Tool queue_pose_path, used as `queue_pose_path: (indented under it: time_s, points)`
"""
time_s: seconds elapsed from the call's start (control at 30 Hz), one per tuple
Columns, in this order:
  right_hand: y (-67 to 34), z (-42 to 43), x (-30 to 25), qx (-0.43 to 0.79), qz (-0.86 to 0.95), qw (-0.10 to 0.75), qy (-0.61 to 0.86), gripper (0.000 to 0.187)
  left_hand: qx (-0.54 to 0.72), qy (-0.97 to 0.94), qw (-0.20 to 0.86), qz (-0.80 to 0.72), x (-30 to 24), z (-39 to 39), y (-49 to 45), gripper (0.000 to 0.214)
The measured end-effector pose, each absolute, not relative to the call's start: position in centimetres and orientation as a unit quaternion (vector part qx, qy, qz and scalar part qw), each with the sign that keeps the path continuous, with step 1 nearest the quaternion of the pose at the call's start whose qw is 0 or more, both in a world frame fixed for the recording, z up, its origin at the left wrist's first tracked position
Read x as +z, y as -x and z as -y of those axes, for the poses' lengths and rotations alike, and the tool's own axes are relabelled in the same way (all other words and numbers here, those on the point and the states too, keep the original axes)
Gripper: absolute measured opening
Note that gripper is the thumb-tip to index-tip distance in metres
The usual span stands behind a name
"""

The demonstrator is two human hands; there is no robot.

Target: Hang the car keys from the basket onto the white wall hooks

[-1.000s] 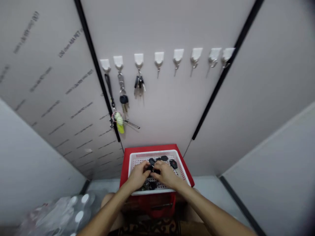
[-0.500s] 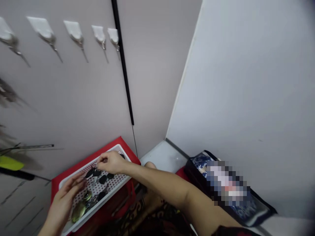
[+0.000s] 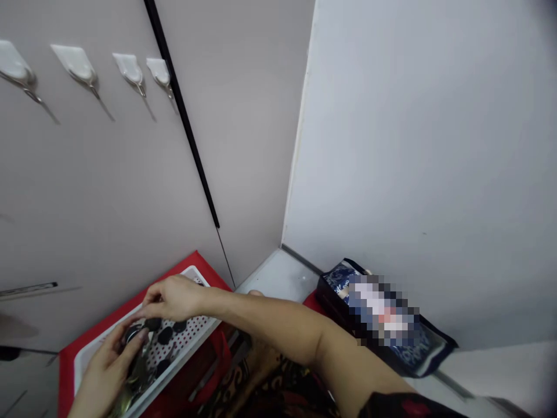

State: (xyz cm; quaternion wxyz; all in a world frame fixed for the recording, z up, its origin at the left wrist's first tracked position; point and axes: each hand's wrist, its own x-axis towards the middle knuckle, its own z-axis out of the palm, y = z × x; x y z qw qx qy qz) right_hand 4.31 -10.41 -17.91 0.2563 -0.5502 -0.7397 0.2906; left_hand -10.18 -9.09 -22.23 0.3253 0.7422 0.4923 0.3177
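A white perforated plastic tray [image 3: 191, 273] holds several dark rounded pieces [image 3: 165, 335] and shiny metal pieces. My left hand [image 3: 108, 363] is over its left part, thumb and fingers closed round a dark round piece with a shiny rim [image 3: 131, 333]. Just beyond it my right hand [image 3: 174, 299] reaches in from the right, its fingers pinched close to the left fingertips. Whatever those right fingers hold is hidden. Greenish-gold shiny pieces [image 3: 126, 400] show below my left hand, partly covered by it.
The tray rests on a red box or bag [image 3: 195, 258] against a grey cabinet door [image 3: 87, 203]. White adhesive hooks [image 3: 130, 68] are stuck on that door. A dark blue bag [image 3: 339, 278], partly pixelated, stands by the wall at right.
My hands have come together over the tray, and the left has closed on a dark round piece. The view has shifted, so the hooks and tray sit further left.
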Motion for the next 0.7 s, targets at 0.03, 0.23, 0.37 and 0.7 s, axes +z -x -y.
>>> queue_pose_path:
  time_s: [0.03, 0.23, 0.37, 0.7]
  points:
    - [-4.2, 10.5, -17.9, 0.276, 0.755, 0.237, 0.545, 0.025, 0.309, -0.736, 0.344, -0.494, -22.3, 9.0, 10.3, 0.038]
    - [-3.3, 11.0, -19.3, 0.204, 0.82, 0.202, 0.495, 0.021, 0.305, -0.709, 0.395, -0.499, -22.5, 9.4, 10.1, 0.051]
    - [-2.7, 11.1, -19.7, 0.213, 0.793, 0.296, 0.488, 0.023, 0.316, -0.694, 0.395, -0.512, -22.4, 9.8, 10.0, 0.057]
    - [-2.0, 9.0, -22.2, 0.254, 0.8, 0.197, 0.507, 0.021, 0.273, -0.706, 0.376, -0.534, -23.9, 8.0, 10.9, 0.06]
